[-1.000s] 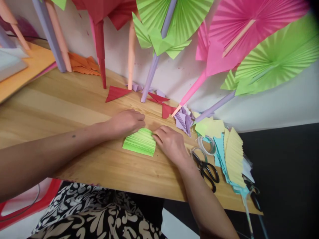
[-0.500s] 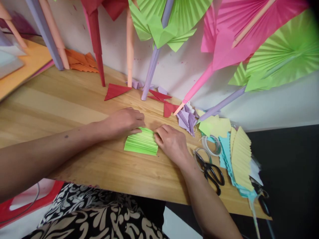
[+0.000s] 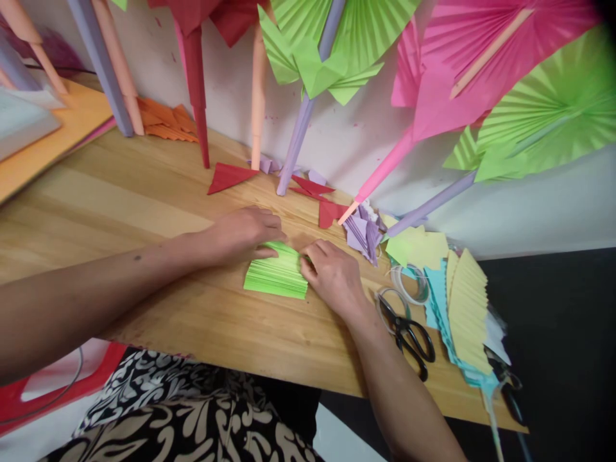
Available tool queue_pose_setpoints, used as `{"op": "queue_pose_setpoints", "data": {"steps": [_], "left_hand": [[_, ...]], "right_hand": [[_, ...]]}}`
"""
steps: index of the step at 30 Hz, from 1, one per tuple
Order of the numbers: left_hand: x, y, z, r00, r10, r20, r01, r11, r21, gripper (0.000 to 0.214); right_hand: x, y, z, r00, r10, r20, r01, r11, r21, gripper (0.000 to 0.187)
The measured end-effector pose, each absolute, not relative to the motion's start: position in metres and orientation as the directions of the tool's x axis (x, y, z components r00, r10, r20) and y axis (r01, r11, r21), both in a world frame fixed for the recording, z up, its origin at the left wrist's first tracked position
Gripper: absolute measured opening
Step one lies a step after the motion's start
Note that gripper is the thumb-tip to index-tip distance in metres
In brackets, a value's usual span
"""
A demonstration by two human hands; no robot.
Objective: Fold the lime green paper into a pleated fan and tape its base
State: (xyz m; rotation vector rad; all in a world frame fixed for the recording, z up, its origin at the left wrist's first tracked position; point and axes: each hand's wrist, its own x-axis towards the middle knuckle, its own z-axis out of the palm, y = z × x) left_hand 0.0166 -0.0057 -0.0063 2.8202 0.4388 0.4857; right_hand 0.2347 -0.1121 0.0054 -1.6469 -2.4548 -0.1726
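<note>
A pleated sheet of green paper (image 3: pixel 276 279) lies on the wooden table (image 3: pixel 144 192). My left hand (image 3: pixel 243 234) has its fingers curled and pressed on the far left part of the green paper. My right hand (image 3: pixel 332 276) pinches the paper's far right edge with bent fingers. The far end of the pleats is squeezed together between both hands, and the near end fans out toward me.
Black scissors (image 3: pixel 409 337) and a tape roll (image 3: pixel 409 282) lie right of my right hand. Pleated yellow (image 3: pixel 469 308) and teal paper sit at the table's right end. Red scraps (image 3: pixel 228 176), purple folds (image 3: pixel 360 231) and tall paper fans on stems (image 3: pixel 298 135) line the wall.
Both hands have pushed the far end of the green pleats closer together. The paper looks narrower at the top. The camera view shifted slightly.
</note>
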Motion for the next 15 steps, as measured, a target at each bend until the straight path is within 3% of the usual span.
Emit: {"op": "queue_pose_setpoints", "data": {"steps": [4, 10, 15], "left_hand": [[0.0167, -0.0046, -0.0097, 0.839, 0.427, 0.336, 0.29, -0.875, 0.388, 0.026], [0.0169, -0.0056, -0.011, 0.621, 0.705, 0.343, 0.413, -0.666, 0.622, 0.033], [0.02, -0.009, -0.0124, 0.636, 0.741, 0.218, 0.265, -0.474, 0.84, 0.05]], "right_hand": [[0.2355, -0.1127, 0.005, -0.355, 0.9, 0.253, 0.93, 0.368, -0.005, 0.016], [0.2361, -0.1134, 0.0089, -0.309, 0.881, 0.359, 0.948, 0.315, 0.042, 0.016], [0.2353, -0.1147, 0.012, -0.294, 0.828, 0.477, 0.952, 0.295, 0.075, 0.017]]}}
